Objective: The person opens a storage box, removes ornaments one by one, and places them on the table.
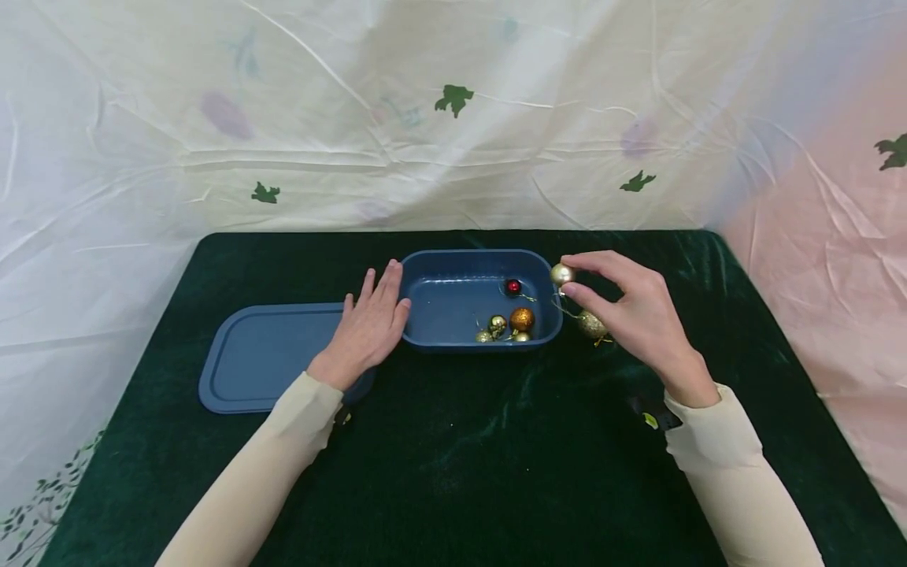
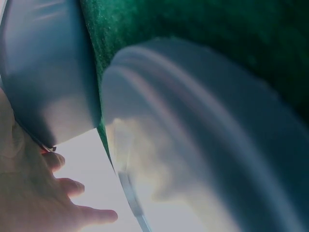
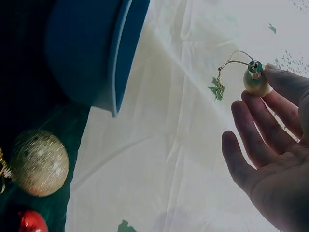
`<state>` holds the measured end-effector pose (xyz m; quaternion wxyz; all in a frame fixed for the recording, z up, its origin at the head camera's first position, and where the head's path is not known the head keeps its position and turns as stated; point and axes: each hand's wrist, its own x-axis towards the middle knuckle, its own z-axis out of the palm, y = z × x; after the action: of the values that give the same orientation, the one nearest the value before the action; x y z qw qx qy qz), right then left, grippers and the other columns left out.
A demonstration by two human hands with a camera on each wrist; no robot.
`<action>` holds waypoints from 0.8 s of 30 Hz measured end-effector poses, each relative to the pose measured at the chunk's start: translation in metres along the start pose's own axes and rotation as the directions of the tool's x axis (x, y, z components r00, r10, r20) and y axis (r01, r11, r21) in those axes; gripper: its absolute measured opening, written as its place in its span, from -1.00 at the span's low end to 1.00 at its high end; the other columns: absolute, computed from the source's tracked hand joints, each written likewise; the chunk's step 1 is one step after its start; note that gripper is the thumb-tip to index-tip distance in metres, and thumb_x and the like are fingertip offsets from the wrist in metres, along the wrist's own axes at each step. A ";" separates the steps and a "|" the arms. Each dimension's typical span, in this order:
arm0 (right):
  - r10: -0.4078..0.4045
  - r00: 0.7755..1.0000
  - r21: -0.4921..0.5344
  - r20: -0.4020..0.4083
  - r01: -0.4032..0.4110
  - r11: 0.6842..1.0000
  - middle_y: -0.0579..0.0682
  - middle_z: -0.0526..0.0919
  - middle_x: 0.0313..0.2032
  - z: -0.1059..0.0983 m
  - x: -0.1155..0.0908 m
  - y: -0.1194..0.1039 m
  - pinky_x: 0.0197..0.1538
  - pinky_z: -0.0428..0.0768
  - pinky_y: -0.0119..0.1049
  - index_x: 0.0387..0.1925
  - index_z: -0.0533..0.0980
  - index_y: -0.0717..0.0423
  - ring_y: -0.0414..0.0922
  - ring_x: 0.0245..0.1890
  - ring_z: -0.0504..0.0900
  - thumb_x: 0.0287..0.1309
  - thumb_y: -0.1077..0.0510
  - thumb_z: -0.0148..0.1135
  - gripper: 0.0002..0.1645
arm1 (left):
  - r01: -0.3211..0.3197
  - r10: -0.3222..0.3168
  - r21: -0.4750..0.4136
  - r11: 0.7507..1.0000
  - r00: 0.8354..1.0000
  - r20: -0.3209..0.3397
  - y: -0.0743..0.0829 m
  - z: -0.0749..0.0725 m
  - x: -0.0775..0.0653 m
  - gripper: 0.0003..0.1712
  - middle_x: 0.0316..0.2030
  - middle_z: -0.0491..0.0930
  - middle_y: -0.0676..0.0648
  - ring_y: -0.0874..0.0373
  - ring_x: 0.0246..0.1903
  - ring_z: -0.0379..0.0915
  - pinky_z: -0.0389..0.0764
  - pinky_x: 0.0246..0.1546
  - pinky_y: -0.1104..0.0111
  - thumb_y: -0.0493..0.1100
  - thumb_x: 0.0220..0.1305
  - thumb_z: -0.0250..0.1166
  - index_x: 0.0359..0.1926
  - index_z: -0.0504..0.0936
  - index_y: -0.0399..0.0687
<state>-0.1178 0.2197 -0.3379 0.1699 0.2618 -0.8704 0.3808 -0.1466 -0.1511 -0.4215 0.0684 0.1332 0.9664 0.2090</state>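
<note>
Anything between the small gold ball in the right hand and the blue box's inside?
Possibly the blue box's right rim: the right hand holds the small gold ball by it, height hard to judge. Nothing visible covers the box; the left hand is at the opposite end.

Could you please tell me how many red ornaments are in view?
2: one red ornament inside the blue box, a second red ornament on the green cloth outside it; more may be hidden.
</note>
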 end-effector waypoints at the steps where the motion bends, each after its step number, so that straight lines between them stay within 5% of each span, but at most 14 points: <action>1: 0.001 1.000 -0.003 -0.001 -0.001 1.000 -0.06 0.73 0.10 -0.001 -0.003 0.000 0.24 0.42 -0.52 0.15 0.67 0.06 -0.36 0.10 0.59 0.21 0.32 0.47 -0.54 | -0.001 0.001 0.003 1.000 1.000 -0.001 0.000 0.000 0.000 -0.21 0.66 -0.39 -0.03 -0.21 0.62 -0.48 -0.21 0.45 -0.39 0.20 0.66 -0.39 0.68 -0.35 0.01; 15: 0.048 0.998 -0.067 0.032 -0.046 0.997 -0.08 0.73 0.09 -0.016 -0.039 0.010 0.19 0.39 -0.63 0.17 0.67 -0.02 -0.43 0.08 0.56 0.17 0.31 0.50 -0.48 | -0.004 0.004 -0.004 1.000 1.000 -0.007 0.001 -0.001 0.000 -0.22 0.66 -0.39 -0.01 -0.21 0.62 -0.46 -0.20 0.44 -0.39 0.16 0.67 -0.32 0.68 -0.33 0.01; 24: 0.070 0.994 -0.105 0.082 -0.061 0.993 -0.07 0.72 0.08 -0.014 -0.063 0.027 0.10 0.43 -0.58 0.18 0.65 -0.01 -0.22 0.03 0.63 0.22 0.30 0.46 -0.51 | -0.002 0.002 -0.004 1.000 1.000 -0.005 0.001 -0.001 0.001 -0.23 0.66 -0.37 -0.04 -0.21 0.62 -0.47 -0.21 0.44 -0.39 0.15 0.67 -0.33 0.68 -0.36 0.04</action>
<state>-0.0812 0.2664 -0.3757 0.1331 0.2402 -0.9033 0.3296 -0.1470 -0.1505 -0.4201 0.0662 0.1336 0.9659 0.2115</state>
